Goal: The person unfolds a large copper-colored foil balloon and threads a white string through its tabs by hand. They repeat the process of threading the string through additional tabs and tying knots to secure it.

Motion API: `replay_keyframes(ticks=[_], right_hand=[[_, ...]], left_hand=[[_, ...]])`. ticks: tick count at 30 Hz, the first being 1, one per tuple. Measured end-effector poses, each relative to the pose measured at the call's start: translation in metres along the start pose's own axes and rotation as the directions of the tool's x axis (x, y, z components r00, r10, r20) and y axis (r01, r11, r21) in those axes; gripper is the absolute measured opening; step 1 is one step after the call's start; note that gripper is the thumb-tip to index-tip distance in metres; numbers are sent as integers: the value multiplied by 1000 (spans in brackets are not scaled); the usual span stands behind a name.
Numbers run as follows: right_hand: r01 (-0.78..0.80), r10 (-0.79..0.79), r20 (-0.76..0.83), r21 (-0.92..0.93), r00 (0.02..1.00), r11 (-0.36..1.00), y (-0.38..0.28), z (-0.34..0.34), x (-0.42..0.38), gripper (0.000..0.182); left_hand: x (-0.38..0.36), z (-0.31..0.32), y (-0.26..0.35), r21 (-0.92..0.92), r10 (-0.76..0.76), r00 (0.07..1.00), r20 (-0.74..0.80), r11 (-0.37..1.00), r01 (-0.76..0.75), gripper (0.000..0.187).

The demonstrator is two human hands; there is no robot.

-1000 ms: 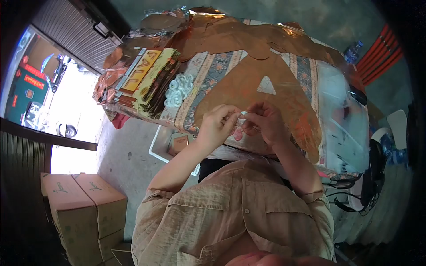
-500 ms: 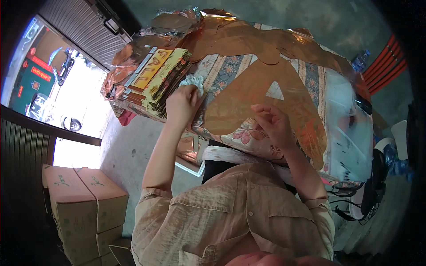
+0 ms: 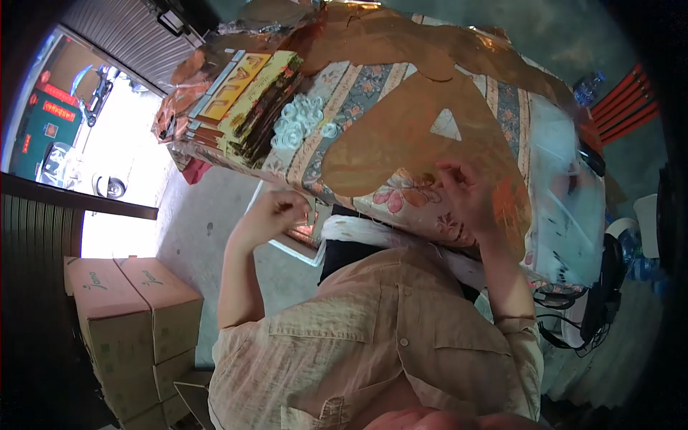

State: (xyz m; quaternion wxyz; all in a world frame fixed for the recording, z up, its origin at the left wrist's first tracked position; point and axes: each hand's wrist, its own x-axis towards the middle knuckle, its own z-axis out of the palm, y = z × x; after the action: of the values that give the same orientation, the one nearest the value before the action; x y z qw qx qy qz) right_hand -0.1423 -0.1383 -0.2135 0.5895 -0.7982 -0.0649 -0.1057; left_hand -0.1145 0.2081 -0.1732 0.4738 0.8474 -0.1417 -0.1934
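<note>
Left hand: the left hand [image 3: 276,214] is off the counter's [image 3: 274,167] near edge, above the floor [image 3: 209,209] and beside the white-rimmed tray [image 3: 284,251]; its fingers are curled in, the thumb close to them, and whether they meet or pinch anything small I cannot tell.
Right hand: the right hand [image 3: 466,188] is over the counter's near side, fingers bent and loosely apart; nothing shows between them, though the palm is turned from view.
White coils: the white coils [image 3: 292,123] lie heaped on the counter, just beside the stack of printed packs [image 3: 251,104]; they overlap, so a count is unsure. A single coil [image 3: 330,130] lies at the side of the heap toward the brown sheet [image 3: 408,125].
Printed packs: large letters seem to read "FALL"; the smaller print is too fine to make out.
Brown sheet: broad, with a pale triangle [image 3: 446,125] showing in it; the right hand and forearm cover part of it.
Far edge: more brown sheets [image 3: 401,43] overlap there, partly cut off by the frame.
Clear plastic [image 3: 555,215]: glare blurs whatever lies beneath.
Tray: partly hidden by the left hand and the counter; its brown contents are hard to identify.
</note>
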Motion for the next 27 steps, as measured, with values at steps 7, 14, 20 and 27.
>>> replay_keyframes(ticks=[7, 14, 20, 27], right_hand=[[3, -3, -4, -13, 1000, 1000, -3, 4, -4, 12], [24, -25, -5, -77, 1000, 997, -3, 6, -4, 11], [82, -83, -1, -143, 997, 986, -5, 7, -4, 9], [76, -74, 22, -117, 997, 990, -5, 6, -4, 9]], left_hand=[[18, 98, -94, 250, 81, 994, 69, 964, -95, 15], [60, 142, -106, 412, 133, 991, 17, 902, -128, 23], [79, 150, -96, 665, -88, 995, 39, 746, 40, 29], [74, 152, -130, 652, 65, 995, -81, 758, 4, 24]])
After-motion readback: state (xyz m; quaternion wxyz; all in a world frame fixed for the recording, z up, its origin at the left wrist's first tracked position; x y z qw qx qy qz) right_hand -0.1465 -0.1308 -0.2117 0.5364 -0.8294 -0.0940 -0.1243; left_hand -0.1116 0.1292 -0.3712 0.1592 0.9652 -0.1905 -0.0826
